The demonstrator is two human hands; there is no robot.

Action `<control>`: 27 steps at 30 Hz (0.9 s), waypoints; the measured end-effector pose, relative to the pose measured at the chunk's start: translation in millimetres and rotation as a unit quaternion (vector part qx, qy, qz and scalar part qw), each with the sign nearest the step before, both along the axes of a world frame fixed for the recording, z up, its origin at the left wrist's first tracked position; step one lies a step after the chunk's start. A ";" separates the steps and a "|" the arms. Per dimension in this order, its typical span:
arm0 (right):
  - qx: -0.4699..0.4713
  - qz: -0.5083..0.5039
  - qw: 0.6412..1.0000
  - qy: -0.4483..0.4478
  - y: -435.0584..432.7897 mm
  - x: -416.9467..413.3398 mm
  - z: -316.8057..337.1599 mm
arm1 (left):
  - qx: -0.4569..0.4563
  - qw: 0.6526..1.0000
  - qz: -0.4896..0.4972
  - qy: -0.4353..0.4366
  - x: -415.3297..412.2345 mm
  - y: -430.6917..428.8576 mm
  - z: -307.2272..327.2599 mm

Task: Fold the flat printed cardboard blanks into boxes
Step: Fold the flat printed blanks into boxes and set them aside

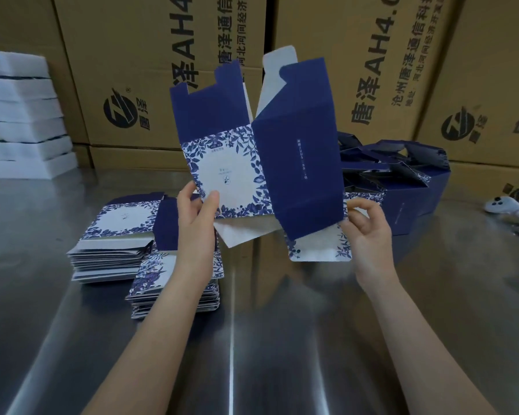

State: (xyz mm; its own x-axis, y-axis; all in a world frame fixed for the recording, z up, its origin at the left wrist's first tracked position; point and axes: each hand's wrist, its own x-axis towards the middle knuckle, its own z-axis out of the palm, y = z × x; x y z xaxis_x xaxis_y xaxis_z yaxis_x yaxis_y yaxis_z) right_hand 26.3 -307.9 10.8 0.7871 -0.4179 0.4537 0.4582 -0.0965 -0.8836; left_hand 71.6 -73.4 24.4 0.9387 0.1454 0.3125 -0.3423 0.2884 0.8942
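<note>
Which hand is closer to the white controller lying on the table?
Right. The right hand holds the box blank on the controller side; the left hand grips its opposite edge, farther away.

A brushed stainless-steel table (282, 339) carries two stacks of flat blue-and-white floral cardboard blanks: one stack (108, 256) left of centre, a second stack (149, 280) touching it, nearer. A pile of white foam sheets (21, 121) sits far left. Folded dark-blue cardboard boxes (402, 175) crowd the back right, near a white plastic handheld controller (504, 206).
</note>
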 end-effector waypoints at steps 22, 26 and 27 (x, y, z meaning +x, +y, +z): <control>-0.223 -0.069 0.972 0.014 69.6 4.5 -7.4 | -0.156 0.964 -0.213 0.031 -15.2 -30.0 -18.9; -0.286 -0.084 0.954 0.024 73.6 3.0 -6.9 | -0.168 0.962 -0.212 0.042 -19.1 -32.8 -22.1; -0.287 -0.079 0.954 0.025 74.9 3.2 -7.4 | -0.178 0.958 -0.219 0.043 -20.1 -33.6 -22.9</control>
State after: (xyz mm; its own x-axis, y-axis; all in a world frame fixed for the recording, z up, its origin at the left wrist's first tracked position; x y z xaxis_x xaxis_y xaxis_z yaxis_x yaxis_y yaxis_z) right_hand 29.5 -233.0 3.4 0.7621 -0.2262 0.6067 0.3563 -0.6358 -0.6847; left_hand 51.5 -107.0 1.6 0.9540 -0.1854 0.2355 -0.0483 0.6805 0.7312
